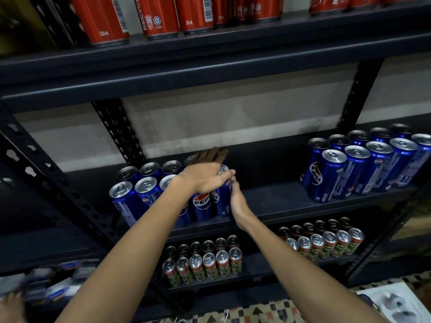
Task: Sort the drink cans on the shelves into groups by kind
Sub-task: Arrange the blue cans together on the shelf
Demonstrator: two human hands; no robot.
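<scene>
Blue Pepsi cans (130, 201) stand in two rows on the left of the middle shelf (275, 201). My left hand (207, 176) lies flat over the tops of the right-end cans, fingers straight and reaching to the back row. My right hand (236, 199) presses its straight fingers against the right side of the end blue can (222, 201). A second group of blue Pepsi cans (359, 166) stands at the right of the same shelf. Red cans (158, 17) line the top shelf. Green-and-red cans stand on the lower shelf in a left group (205, 264) and a right group (326, 243).
Black perforated uprights (70, 183) frame the rack. A bare stretch of the middle shelf separates the two blue groups. Blurred packets (46, 285) lie at lower left, a patterned floor mat (268, 311) runs below, and a white object (391, 304) sits at lower right.
</scene>
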